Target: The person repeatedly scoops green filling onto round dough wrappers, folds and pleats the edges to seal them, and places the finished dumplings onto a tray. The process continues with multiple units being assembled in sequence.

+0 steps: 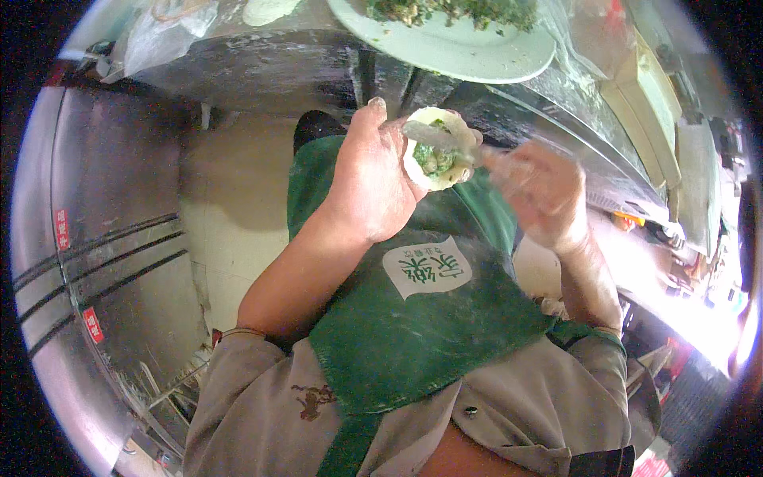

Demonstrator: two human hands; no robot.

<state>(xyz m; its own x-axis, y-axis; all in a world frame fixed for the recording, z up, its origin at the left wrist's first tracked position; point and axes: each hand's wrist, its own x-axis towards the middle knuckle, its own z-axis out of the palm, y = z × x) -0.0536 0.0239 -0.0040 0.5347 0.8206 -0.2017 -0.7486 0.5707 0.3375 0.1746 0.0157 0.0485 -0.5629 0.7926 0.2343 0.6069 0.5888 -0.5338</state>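
Observation:
My left hand cups a round, pale dough wrapper, with the thumb pointing up and away from it. A green, chopped filling lies in the middle of the wrapper. The flat grey blade of a small spatula lies across the wrapper's upper part, over the filling. My right hand, slightly smeared by motion, is closed around the spatula's handle end, to the right of the wrapper. Just beyond both hands, a pale plate bears a heap of chopped green filling.
The metal counter runs along the far side, with a clear plastic bag at its left. A cream-coloured box-like item stands at the right. Metal cabinet doors are on the left. My green apron lies below the hands.

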